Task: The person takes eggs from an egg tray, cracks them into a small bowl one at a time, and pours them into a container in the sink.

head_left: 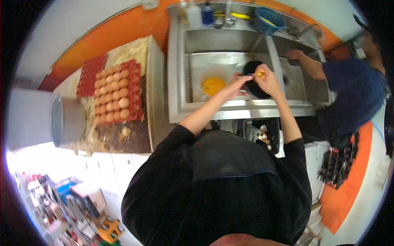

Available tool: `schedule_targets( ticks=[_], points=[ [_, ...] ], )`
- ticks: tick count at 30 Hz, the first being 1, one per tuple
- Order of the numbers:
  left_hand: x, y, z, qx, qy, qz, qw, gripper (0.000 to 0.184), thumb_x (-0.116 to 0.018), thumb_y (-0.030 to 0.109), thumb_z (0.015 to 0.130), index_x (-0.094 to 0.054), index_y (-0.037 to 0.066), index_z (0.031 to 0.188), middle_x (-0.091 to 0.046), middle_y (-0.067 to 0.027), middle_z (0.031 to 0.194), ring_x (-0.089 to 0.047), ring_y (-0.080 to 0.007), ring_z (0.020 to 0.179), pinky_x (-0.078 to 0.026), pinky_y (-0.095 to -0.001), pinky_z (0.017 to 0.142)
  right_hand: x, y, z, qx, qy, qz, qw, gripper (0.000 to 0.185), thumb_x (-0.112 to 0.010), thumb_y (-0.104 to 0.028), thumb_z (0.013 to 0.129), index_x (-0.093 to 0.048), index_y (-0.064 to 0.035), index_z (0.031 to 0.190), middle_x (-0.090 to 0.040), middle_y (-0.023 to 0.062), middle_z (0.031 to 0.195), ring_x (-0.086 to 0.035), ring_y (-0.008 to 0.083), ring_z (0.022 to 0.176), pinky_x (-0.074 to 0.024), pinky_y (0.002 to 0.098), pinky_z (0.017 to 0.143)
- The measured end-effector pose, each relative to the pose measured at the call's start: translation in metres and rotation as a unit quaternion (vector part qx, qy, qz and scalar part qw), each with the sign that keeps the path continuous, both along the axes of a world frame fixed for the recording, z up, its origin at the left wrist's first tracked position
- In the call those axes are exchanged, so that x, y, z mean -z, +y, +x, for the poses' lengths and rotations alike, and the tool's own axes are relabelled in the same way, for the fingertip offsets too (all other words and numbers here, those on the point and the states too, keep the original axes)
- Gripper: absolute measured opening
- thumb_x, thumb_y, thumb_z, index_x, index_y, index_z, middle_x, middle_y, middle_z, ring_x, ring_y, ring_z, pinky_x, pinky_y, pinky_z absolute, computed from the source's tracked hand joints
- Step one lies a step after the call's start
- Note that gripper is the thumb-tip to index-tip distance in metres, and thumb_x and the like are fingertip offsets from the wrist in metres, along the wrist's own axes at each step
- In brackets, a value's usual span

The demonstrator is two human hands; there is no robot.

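Over the sink divider is a dark round bowl (256,91). My left hand (234,88) is closed on its left rim, thumb over the edge and near my right hand. Above the bowl, my right hand (269,82) is closed around a glossy orange egg yolk (261,73); whether shell lies around it I cannot tell. In the left basin stands a clear container (221,74) with orange-yellow egg yolks (213,86) at its bottom. Whole brown eggs (113,92) sit in rows on a red egg tray (134,82) on the counter to my left.
A steel sink (230,108) is before me. Eggshells (264,135) lie in a black bin (248,130) beneath its front edge. A blue basket (269,20) and bottles (193,16) stand behind. At right, another person's arm (310,65) reaches into the right basin. A large pot (67,121) is at left.
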State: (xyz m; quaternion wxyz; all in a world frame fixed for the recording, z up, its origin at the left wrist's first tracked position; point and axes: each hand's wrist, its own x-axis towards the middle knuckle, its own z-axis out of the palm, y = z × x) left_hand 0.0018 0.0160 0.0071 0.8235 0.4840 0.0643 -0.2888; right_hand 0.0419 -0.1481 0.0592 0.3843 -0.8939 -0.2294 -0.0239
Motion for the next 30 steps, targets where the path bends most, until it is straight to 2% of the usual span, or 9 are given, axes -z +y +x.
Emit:
schedule_targets(
  ticks=[11, 14, 16, 20, 24, 26, 28, 29, 30],
  points=[
    [0.004, 0.013, -0.006, -0.021, 0.035, -0.024, 0.999, 0.049, -0.063, 0.044, 0.075, -0.041, 0.017, 0.110, -0.052, -0.0023, 0.097, -0.052, -0.0147, 0.081, -0.046, -0.0329, 0.067, -0.065, 0.006, -0.014, -0.003, -0.058, -0.106, 0.993, 0.030, -0.061, -0.024, 0.079, -0.046, -0.0083, 0.099, -0.061, 0.0182, 0.078, -0.058, 0.0400, 0.069, -0.0455, 0.0449, 0.059],
    [0.013, 0.023, -0.007, -0.010, 0.031, -0.021, 0.999, 0.053, -0.063, 0.041, 0.075, -0.035, 0.017, 0.113, -0.051, -0.0037, 0.099, -0.053, -0.0158, 0.080, -0.047, -0.0319, 0.066, -0.041, -0.002, -0.016, 0.001, -0.086, 0.011, 0.996, 0.029, -0.063, -0.023, 0.079, -0.047, -0.0081, 0.098, -0.060, 0.0112, 0.071, -0.059, 0.0274, 0.055, -0.0441, 0.0351, 0.049],
    [0.025, 0.032, -0.007, -0.024, 0.038, -0.010, 0.999, 0.054, -0.064, 0.040, 0.075, -0.033, 0.017, 0.113, -0.050, -0.0046, 0.100, -0.053, -0.0161, 0.079, -0.047, -0.0315, 0.065, -0.018, -0.016, -0.028, 0.065, 0.154, 0.251, 0.954, 0.024, -0.066, -0.021, 0.078, -0.050, -0.0085, 0.090, -0.055, 0.0020, 0.063, -0.053, 0.0118, 0.050, -0.0397, 0.0251, 0.044],
    [0.036, 0.063, -0.016, -0.095, 0.032, 0.069, 0.993, 0.064, -0.067, 0.038, 0.071, -0.032, 0.011, 0.116, -0.049, -0.0096, 0.100, -0.056, -0.0184, 0.080, -0.049, -0.0341, 0.063, 0.034, -0.062, -0.089, 0.176, 0.218, 0.295, 0.913, 0.023, -0.066, -0.019, 0.078, -0.050, -0.0083, 0.090, -0.048, -0.0011, 0.065, -0.047, 0.0047, 0.051, -0.0347, 0.0187, 0.043],
    [0.042, 0.091, -0.011, -0.158, -0.092, 0.239, 0.954, 0.079, -0.073, 0.035, 0.064, -0.026, 0.002, 0.120, -0.048, -0.0144, 0.102, -0.058, -0.0227, 0.081, -0.050, -0.0361, 0.059, 0.097, -0.118, -0.164, 0.281, 0.140, -0.085, 0.945, 0.062, -0.068, -0.036, 0.071, -0.044, -0.0056, 0.120, -0.063, 0.0191, 0.089, -0.060, 0.0383, 0.077, -0.0487, 0.0396, 0.067],
    [0.047, 0.102, -0.007, -0.194, -0.313, 0.452, 0.812, 0.070, -0.076, 0.028, 0.055, -0.042, -0.001, 0.108, -0.048, -0.0167, 0.099, -0.052, -0.0299, 0.090, -0.044, -0.0396, 0.079, 0.108, -0.132, -0.178, 0.199, 0.331, -0.202, 0.900, 0.070, -0.063, -0.036, 0.073, -0.035, -0.0045, 0.129, -0.045, 0.0230, 0.125, -0.043, 0.0320, 0.117, -0.0384, 0.0386, 0.093],
    [0.072, 0.112, -0.001, -0.157, -0.376, 0.463, 0.787, 0.067, -0.076, 0.025, 0.049, -0.047, 0.000, 0.103, -0.047, -0.0205, 0.104, -0.048, -0.0349, 0.097, -0.040, -0.0409, 0.085, 0.115, -0.146, -0.183, 0.122, 0.373, -0.305, 0.867, 0.079, -0.065, -0.037, 0.072, -0.026, -0.0064, 0.133, -0.040, 0.0236, 0.129, -0.040, 0.0377, 0.118, -0.0360, 0.0399, 0.097],
    [0.069, 0.116, -0.005, -0.120, -0.468, 0.527, 0.699, 0.069, -0.076, 0.024, 0.049, -0.046, 0.002, 0.107, -0.046, -0.0202, 0.109, -0.046, -0.0364, 0.099, -0.040, -0.0425, 0.086, 0.113, -0.148, -0.177, 0.092, 0.411, -0.404, 0.812, 0.089, -0.067, -0.038, 0.070, -0.018, -0.0083, 0.138, -0.036, 0.0243, 0.132, -0.037, 0.0433, 0.119, -0.0337, 0.0412, 0.100],
    [0.067, 0.117, -0.009, -0.063, -0.449, 0.577, 0.679, 0.074, -0.077, 0.024, 0.049, -0.043, 0.006, 0.113, -0.045, -0.0187, 0.112, -0.046, -0.0367, 0.101, -0.040, -0.0450, 0.087, 0.116, -0.148, -0.166, 0.186, 0.349, -0.508, 0.765, 0.093, -0.069, -0.040, 0.068, -0.016, -0.0084, 0.137, -0.045, 0.0239, 0.124, -0.048, 0.0405, 0.109, -0.0385, 0.0435, 0.095]
  ],
)
